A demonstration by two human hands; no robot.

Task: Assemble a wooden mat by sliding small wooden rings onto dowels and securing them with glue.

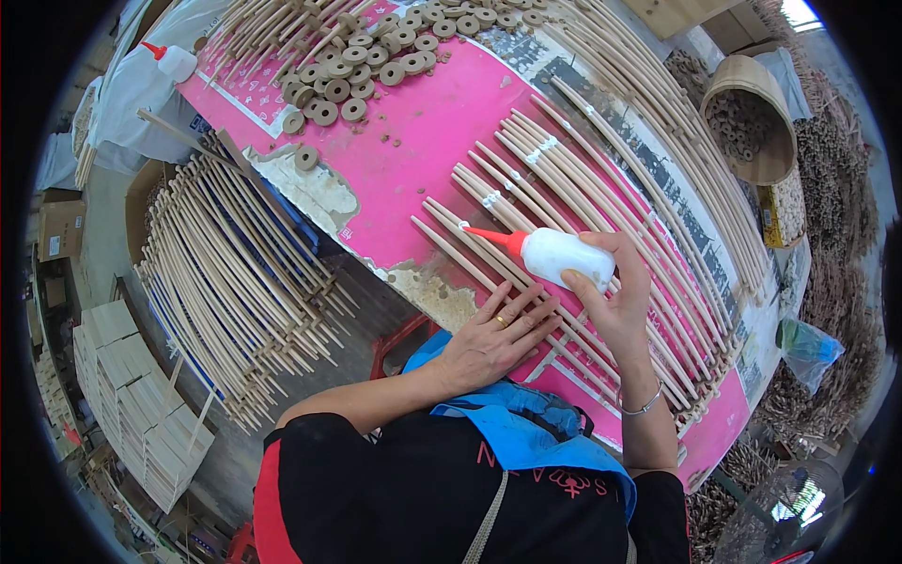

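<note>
My right hand (pixel 622 299) is closed around a white glue bottle (pixel 567 259), which lies tilted with its red nozzle (pixel 493 235) pointing left. The nozzle's tip is at a wooden stick, by a small white dab of glue. Flat across the near sticks rests my left hand (pixel 498 340), fingers stretched out, a ring on one of them. Several thin wooden sticks (pixel 592 193) lie side by side on the pink tabletop (pixel 413 179). White glue blobs (pixel 542 150) sit near the far ends of many of them.
Wooden discs with centre holes (pixel 362 70) are heaped at the far side, beside more sticks. A second glue bottle (pixel 176 64) stands far left. To the left, stick bundles (pixel 235 282) fill a container. A wooden bucket (pixel 789 141) of discs and a plastic bag (pixel 808 352) are at right.
</note>
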